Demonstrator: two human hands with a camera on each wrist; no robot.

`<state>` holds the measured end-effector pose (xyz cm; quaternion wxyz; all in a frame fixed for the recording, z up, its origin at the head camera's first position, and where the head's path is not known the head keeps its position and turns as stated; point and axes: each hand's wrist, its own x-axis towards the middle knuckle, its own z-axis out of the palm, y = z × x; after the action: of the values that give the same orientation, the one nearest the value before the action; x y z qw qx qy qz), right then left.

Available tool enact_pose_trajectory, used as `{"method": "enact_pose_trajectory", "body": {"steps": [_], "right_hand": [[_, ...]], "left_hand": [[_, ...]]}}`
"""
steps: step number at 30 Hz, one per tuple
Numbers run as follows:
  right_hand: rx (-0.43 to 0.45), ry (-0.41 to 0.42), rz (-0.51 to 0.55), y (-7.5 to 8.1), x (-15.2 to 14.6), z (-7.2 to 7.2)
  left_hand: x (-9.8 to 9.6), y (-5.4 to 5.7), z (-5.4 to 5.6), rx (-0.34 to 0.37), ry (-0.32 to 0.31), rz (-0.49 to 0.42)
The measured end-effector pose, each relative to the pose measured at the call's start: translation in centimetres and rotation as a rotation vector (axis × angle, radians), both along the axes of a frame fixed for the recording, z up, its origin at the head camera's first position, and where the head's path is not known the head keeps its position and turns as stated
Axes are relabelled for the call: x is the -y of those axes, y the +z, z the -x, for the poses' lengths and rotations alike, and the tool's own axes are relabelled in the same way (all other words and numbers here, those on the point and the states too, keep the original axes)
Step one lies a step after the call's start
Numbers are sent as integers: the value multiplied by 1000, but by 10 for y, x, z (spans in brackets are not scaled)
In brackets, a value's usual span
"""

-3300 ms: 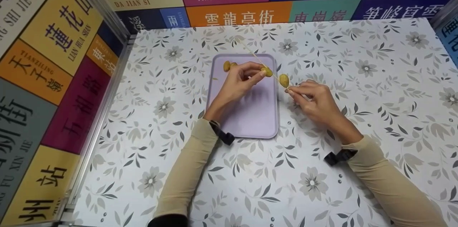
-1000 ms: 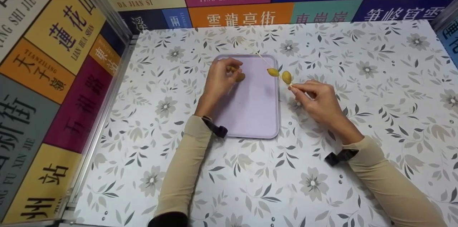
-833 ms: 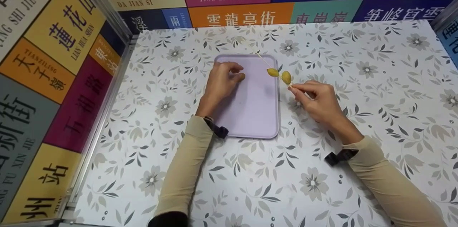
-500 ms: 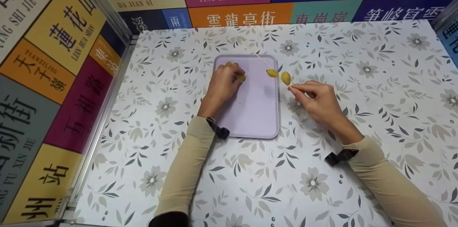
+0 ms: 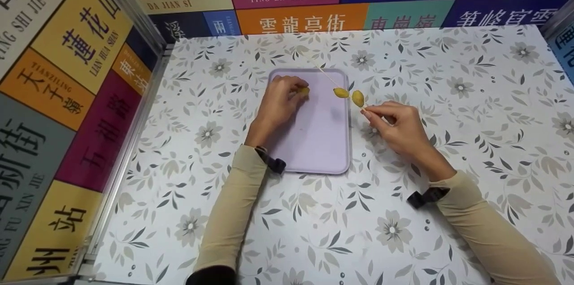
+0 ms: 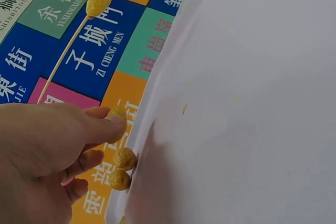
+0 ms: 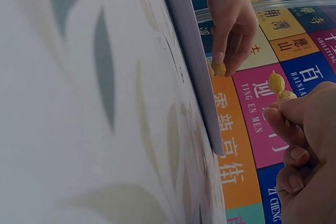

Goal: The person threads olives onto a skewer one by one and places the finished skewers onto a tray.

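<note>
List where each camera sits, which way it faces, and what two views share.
Head: worn on the head, facing forward and down at the lilac tray; left hand, right hand and both sleeves show.
Left wrist: on that wrist, facing across the tray to the lettered panels; only the left hand shows.
Right wrist: on that wrist, facing over the tabletop toward the panels; right hand near, left hand beyond.
Head and left wrist views both show the skewer with two yellow pieces.

Right grip (image 5: 395, 124) pinching skewer (image 5: 330, 78), lilac tray (image 5: 320, 143)
</note>
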<state>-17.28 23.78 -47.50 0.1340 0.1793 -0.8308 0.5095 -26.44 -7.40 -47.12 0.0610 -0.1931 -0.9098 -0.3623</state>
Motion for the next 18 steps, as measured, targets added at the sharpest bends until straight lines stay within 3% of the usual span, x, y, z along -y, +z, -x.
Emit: {"method": "enact_pose_trajectory", "body": {"steps": [7, 18], "right_hand": [[-29, -11, -23, -2, -1, 1], [-9, -5, -11, -2, -1, 1]], "left_hand": [[3, 5, 1, -72, 8, -94], [6, 9, 2, -42, 26, -242]]}}
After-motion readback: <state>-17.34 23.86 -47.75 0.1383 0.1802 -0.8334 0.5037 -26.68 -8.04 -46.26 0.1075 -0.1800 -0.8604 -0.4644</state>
